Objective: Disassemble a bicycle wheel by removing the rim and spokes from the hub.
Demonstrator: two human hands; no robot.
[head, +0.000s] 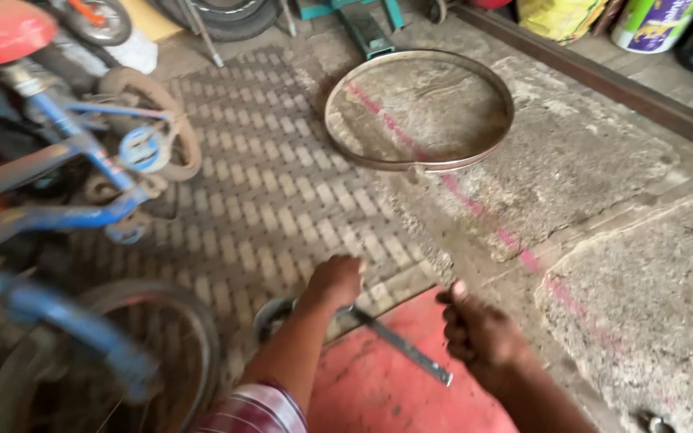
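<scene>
My left hand (335,281) reaches down over the edge of a woven mat (282,184), its fingers closed on the upper end of a flat grey metal bar (407,346). The bar slants down to the right across a red patch of floor (370,385). Just left of that hand lies a dark round metal ring (269,316), partly hidden by my forearm. My right hand (479,333) hovers to the right of the bar's lower end. Its fingers are curled into a fist and I see nothing in it.
A blue bicycle (82,160) stands at the left with a red saddle (2,32), and its wheel (122,353) is at the bottom left. A large metal hoop (346,148) lies on the rough concrete ahead. Buckets (655,24) and a black tyre (218,16) line the far side.
</scene>
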